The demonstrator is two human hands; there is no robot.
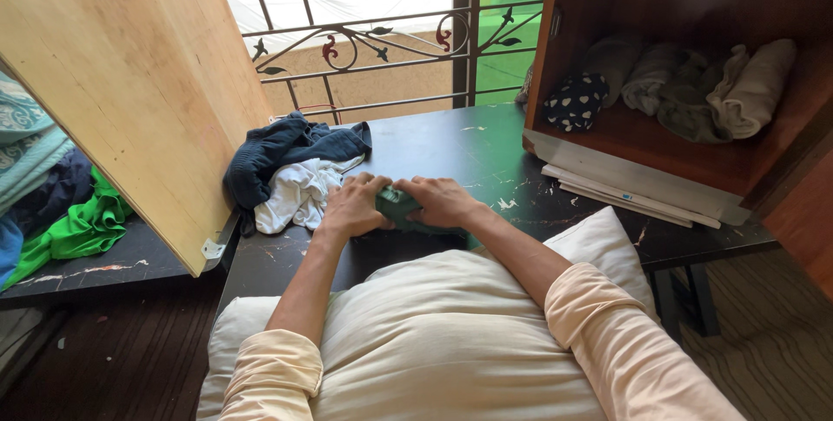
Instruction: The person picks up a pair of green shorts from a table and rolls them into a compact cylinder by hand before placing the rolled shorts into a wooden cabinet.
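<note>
Green cloth [401, 206] pressed under both hands near table [451, 148] edge.

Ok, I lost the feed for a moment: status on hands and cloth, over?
Both hands, left and right, pressed on the rolled green cloth on the black table. Navy and white clothes piled just left of it, apart.
</note>
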